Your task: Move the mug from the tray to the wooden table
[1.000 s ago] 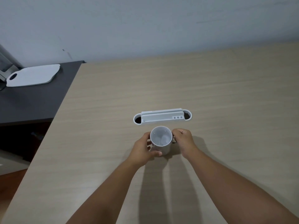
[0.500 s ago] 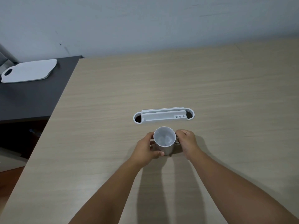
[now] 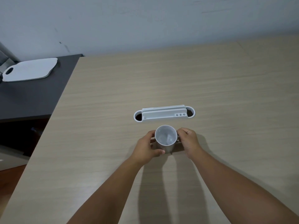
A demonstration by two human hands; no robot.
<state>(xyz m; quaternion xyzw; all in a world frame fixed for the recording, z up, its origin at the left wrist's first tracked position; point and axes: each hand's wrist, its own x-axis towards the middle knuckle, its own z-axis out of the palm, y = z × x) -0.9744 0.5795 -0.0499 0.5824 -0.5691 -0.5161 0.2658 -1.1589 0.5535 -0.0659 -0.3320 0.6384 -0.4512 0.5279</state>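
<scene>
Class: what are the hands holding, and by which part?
The white mug: left hand wraps its side, right hand grips at the handle side.

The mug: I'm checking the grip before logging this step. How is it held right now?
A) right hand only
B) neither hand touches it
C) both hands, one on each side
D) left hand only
C: the left hand wraps the mug body while the right hand grips its handle side.

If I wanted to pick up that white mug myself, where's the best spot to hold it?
Probably the round body, from the sides. The mug stands upright with its mouth open upward, and its handle juts out to the right. Here the left hand wraps the left wall while the right hand is at the handle side.
</scene>
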